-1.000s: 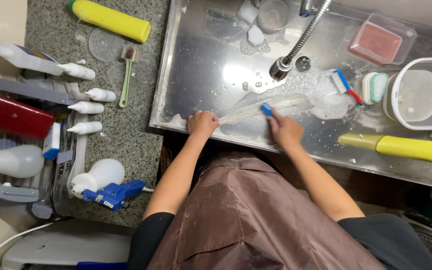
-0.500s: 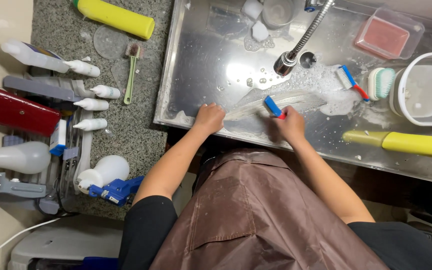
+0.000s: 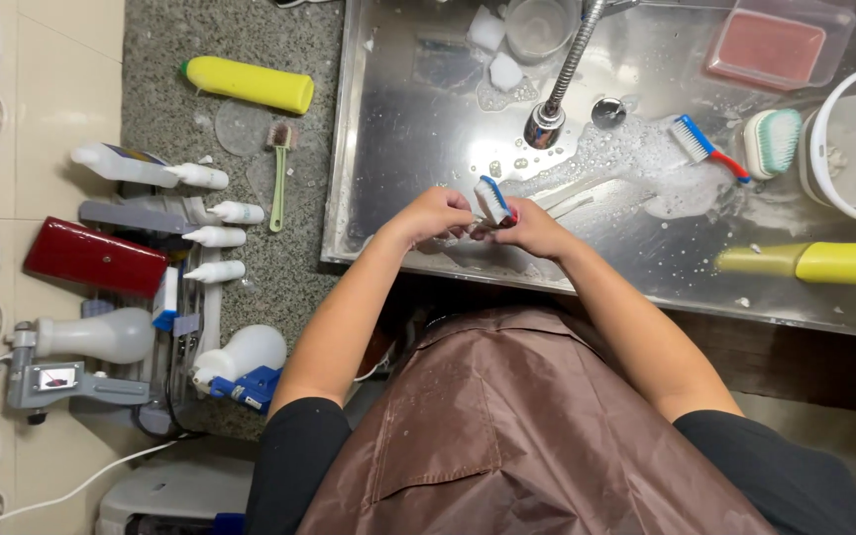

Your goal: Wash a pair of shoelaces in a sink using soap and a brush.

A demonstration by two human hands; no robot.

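Both my hands meet over the front edge of a steel sink (image 3: 418, 119). My right hand (image 3: 537, 230) holds a small brush with a blue back and white bristles (image 3: 492, 198), bristles turned toward my left hand. My left hand (image 3: 428, 216) pinches the near end of a long clear plastic piece (image 3: 572, 203), which lies on the wet, soapy sink floor and runs off to the right. The brush touches that piece right between my two hands. A brown apron covers my front.
A faucet (image 3: 562, 79) hangs over the sink. To the right are a blue and red brush (image 3: 705, 149), a green scrub brush (image 3: 773, 141), a white bucket (image 3: 849, 149), a pink tub (image 3: 765, 45) and a yellow bottle (image 3: 824, 263). White nozzle bottles (image 3: 215, 238) and a red box (image 3: 96, 258) crowd the granite counter.
My hands have drawn together from apart. The brush moved left along the clear piece to its near end, where my left hand now pinches it.
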